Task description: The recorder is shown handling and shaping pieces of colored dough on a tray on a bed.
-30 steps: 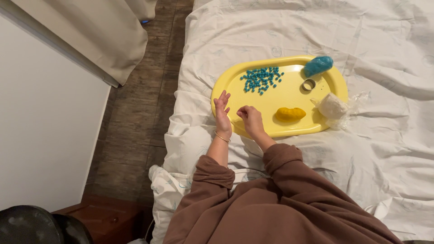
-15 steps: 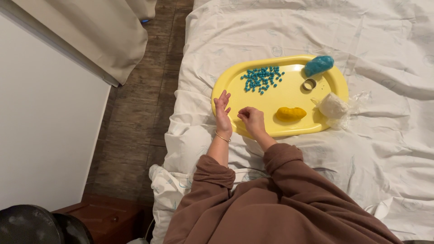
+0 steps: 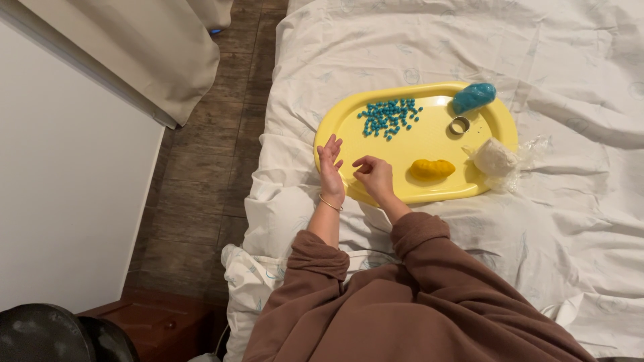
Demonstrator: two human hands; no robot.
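My left hand (image 3: 330, 167) stands on its edge at the near-left rim of the yellow tray (image 3: 429, 194), fingers straight and apart, palm turned to the right. Just beside it, my right hand (image 3: 374, 175) has its fingers curled with the tips pinched together, a small gap from the left palm. Anything tiny between the fingertips is too small to see. A yellow dough lump (image 3: 433, 168) lies on the tray right of my right hand. Several small blue balls (image 3: 390, 116) are heaped at the tray's far left.
A blue dough lump (image 3: 473, 97) and a small metal ring (image 3: 459, 125) sit at the tray's far right. A white lump in clear wrap (image 3: 497, 157) rests on its right rim. The tray lies on a white bedsheet (image 3: 570, 60); wooden floor (image 3: 201, 181) is left.
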